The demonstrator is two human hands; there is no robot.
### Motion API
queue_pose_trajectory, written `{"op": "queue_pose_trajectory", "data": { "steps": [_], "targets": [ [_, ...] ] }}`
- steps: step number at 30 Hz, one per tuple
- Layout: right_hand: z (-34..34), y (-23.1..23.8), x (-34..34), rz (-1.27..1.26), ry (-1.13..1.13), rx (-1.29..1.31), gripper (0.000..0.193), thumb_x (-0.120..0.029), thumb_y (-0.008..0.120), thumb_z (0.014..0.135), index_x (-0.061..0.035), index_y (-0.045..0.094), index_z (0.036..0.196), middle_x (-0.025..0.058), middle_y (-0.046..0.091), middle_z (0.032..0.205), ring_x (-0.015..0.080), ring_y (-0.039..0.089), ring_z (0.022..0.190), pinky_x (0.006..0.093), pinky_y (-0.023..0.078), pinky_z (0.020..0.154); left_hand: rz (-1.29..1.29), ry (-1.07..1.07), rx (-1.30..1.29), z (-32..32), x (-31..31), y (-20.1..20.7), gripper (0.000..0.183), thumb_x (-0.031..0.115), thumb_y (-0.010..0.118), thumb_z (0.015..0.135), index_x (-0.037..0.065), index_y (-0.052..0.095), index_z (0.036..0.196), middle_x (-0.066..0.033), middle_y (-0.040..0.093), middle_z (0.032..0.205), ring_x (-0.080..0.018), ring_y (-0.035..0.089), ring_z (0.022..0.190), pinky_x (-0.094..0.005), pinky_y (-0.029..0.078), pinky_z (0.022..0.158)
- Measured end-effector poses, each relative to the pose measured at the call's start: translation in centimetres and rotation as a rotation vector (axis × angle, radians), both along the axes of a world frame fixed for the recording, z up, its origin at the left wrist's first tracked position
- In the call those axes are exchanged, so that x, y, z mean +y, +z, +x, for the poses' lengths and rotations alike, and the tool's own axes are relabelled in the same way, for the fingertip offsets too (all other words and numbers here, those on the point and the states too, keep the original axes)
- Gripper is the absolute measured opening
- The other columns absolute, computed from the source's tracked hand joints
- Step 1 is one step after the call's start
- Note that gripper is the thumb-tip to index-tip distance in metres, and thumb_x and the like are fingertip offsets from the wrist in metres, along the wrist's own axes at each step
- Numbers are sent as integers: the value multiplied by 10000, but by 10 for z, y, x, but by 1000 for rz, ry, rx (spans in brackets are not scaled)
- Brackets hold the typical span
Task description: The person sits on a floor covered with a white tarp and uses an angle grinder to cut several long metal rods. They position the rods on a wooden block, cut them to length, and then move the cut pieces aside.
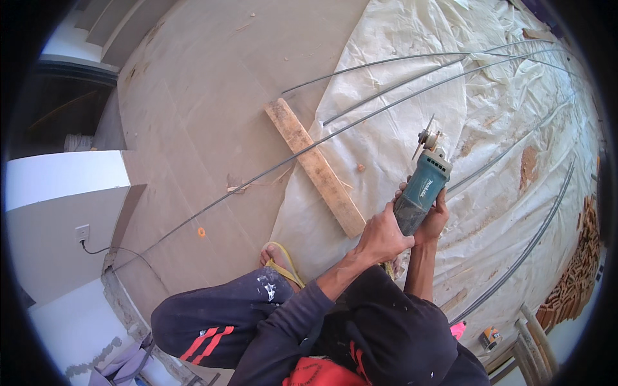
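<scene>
Both my hands are closed around a teal and black angle grinder (pixel 421 186), held above the white plastic sheet. My left hand (pixel 384 233) wraps the dark rear end of its body. Along the right side of that body, my right hand (pixel 434 219) grips it, partly hidden behind the tool. The grinder's metal head and thin disc (pixel 430 135) point away from me, tilted up and seen nearly edge-on. Beyond my left hand lies a wooden plank (pixel 315 167), with a long thin metal rod (pixel 347 127) resting across it.
More metal rods (pixel 393 96) spread over the crumpled plastic sheet (pixel 399 51), with a bundle of rods (pixel 534 241) at right. Bricks (pixel 573 267) are piled at the far right. At left, a cord runs from a wall outlet (pixel 82 233). My sandalled foot (pixel 281 262) stands near the plank.
</scene>
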State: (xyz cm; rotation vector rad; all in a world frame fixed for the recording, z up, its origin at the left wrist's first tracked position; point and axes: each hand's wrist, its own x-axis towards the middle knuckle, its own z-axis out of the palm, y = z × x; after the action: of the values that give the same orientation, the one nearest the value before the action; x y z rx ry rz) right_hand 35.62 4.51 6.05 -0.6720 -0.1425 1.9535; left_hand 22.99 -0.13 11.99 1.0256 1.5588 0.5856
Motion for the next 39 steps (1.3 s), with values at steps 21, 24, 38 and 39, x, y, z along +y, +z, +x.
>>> {"op": "queue_pose_trajectory", "data": {
  "steps": [21,24,38,39],
  "targets": [
    [-2,12,12,-152,27,-194,724,-632,318,957,25,564,1133,214,655,906,322,667,750,427,562,680,-63,-21,-33,1,1,5,717,258,745,658,-131,442,1178,-332,636,970,-467,633,959,-464,508,848],
    [-5,16,10,-108,34,-189,729,-625,309,962,38,553,1142,221,651,912,332,663,759,436,557,700,-35,-19,-36,0,2,2,720,248,746,645,-147,440,1163,-352,627,945,-481,629,944,-473,506,842],
    [-11,17,-12,54,67,-164,789,-635,486,898,26,428,1323,222,609,1096,327,628,993,416,532,852,91,4,-210,-14,-7,-17,763,233,788,634,-107,447,1226,-287,634,1067,-379,634,1046,-406,494,899],
    [-9,16,-16,152,133,-225,829,-614,569,840,25,408,1342,216,602,1116,322,618,1022,408,522,876,129,6,-257,-16,-7,-17,777,233,793,635,-103,444,1241,-277,632,1095,-356,632,1068,-392,490,912]
  ]
}}
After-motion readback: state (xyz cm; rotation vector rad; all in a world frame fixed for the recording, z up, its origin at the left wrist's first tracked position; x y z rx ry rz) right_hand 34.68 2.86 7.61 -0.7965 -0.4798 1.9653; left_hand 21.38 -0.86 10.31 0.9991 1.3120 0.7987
